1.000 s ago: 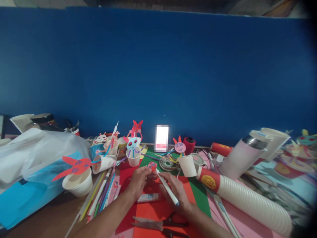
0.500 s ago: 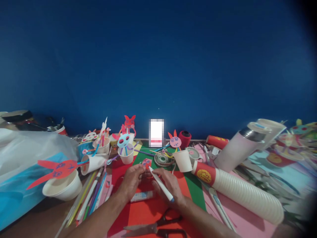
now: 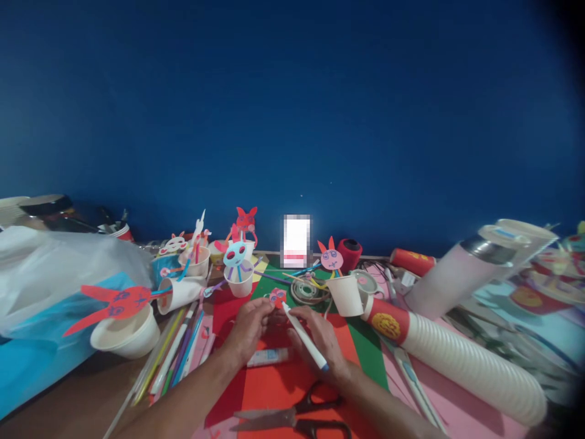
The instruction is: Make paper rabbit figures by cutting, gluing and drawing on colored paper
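Note:
My left hand (image 3: 253, 326) is closed on a small red paper face (image 3: 278, 297) with drawn eyes, pinching it at its left side. In my right hand (image 3: 317, 338) is a white marker (image 3: 305, 337) with a blue end; its tip meets the lower right of the paper face. Whether the tip presses on the paper is too small to tell. Beneath my hands lie red paper sheets (image 3: 269, 390) and a glue tube (image 3: 269, 357). Black-handled scissors (image 3: 292, 417) rest open nearer to me.
Paper cups with animal faces stand around, such as a white cup (image 3: 346, 297) and a tilted cup (image 3: 124, 335). On the right are a long cup stack (image 3: 475, 353) and a thermos (image 3: 457, 277). Markers (image 3: 176, 350) and a plastic bag (image 3: 68, 268) lie left.
The whole view has shifted, so things appear slightly farther right. My hands keep the same hold on the paper face and the marker.

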`<state>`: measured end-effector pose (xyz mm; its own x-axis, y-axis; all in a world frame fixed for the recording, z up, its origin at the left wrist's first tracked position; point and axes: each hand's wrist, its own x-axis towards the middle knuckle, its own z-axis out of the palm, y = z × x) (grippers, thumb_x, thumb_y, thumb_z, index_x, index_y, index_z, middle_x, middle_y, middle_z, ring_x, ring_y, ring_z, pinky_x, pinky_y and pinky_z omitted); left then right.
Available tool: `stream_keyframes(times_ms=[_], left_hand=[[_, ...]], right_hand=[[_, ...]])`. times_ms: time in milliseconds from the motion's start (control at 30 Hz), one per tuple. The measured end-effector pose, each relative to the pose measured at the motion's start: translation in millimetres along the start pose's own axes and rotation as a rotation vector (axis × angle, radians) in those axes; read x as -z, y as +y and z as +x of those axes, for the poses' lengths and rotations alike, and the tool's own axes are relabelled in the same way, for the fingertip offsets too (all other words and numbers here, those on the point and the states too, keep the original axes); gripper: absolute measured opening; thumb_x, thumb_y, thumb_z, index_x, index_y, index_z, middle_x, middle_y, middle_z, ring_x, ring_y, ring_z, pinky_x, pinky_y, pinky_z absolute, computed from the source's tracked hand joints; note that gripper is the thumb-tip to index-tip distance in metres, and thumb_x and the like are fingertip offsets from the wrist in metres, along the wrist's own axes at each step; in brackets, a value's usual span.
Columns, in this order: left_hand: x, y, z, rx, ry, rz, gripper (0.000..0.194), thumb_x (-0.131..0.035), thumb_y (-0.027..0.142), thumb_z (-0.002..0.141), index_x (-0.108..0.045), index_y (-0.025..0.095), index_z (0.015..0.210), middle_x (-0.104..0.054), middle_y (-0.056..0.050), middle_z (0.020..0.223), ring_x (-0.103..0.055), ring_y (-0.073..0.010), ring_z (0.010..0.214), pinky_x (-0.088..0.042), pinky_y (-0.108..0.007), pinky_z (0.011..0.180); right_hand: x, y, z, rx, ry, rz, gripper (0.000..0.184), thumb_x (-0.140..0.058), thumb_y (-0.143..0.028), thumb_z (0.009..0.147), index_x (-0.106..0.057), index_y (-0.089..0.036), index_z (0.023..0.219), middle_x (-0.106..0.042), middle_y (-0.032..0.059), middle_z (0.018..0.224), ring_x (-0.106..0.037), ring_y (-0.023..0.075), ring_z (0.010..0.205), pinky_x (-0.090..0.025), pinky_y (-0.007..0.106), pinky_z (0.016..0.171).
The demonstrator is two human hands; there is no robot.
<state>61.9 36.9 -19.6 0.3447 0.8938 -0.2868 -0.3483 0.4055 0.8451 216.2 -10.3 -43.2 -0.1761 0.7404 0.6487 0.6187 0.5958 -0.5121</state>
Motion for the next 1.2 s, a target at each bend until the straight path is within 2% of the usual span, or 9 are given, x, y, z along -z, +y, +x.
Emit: stream_keyframes(times_ms=[267,633,1100,1200], left_hand=[[0.7,0.9,1.1,-0.006,-0.008,0.066,0.008,-0.058,0.022,0.066,-0.055,0.015,0.064,-0.065,-0.002,0.059,-0.063,-0.0170,0.057,-0.048,-0.029,0.061],[3.9,-3.3,3.5,0.014,-0.046,0.162,0.009,-0.055,0.022,0.069,-0.054,0.015,0.064,-0.064,-0.001,0.058,-0.060,-0.0126,0.050,-0.045,-0.023,0.052],[-0.9,-4.3,4.1,0.018,0.038,0.206,0.010,-0.061,0.018,0.064,-0.054,0.014,0.071,-0.068,-0.005,0.062,-0.064,-0.0141,0.055,-0.041,-0.019,0.049],[-0.2,-4.8,4.0,0.010,0.036,0.185,0.012,-0.063,0.018,0.063,-0.056,0.013,0.072,-0.068,-0.005,0.064,-0.064,-0.0148,0.057,-0.044,-0.021,0.052]], right_hand=[[1.4,2.2,-1.0,0.021,-0.003,-0.016,0.023,-0.050,-0.020,0.082,-0.048,-0.022,0.105,-0.062,0.0056,0.094,-0.060,0.0173,0.085,-0.047,0.028,0.074],[3.2,0.7,0.4,-0.017,0.013,0.017,0.019,-0.052,-0.020,0.081,-0.049,-0.021,0.099,-0.061,0.0043,0.089,-0.058,0.0158,0.080,-0.046,0.027,0.071],[-0.8,3.9,-3.2,-0.073,0.038,0.014,0.020,-0.053,-0.020,0.080,-0.049,-0.022,0.099,-0.061,0.0038,0.087,-0.059,0.0159,0.078,-0.048,0.027,0.070],[-1.0,4.4,-2.3,-0.081,0.040,0.023,0.018,-0.053,-0.020,0.080,-0.050,-0.021,0.098,-0.061,0.0043,0.088,-0.059,0.0161,0.080,-0.048,0.027,0.071]])
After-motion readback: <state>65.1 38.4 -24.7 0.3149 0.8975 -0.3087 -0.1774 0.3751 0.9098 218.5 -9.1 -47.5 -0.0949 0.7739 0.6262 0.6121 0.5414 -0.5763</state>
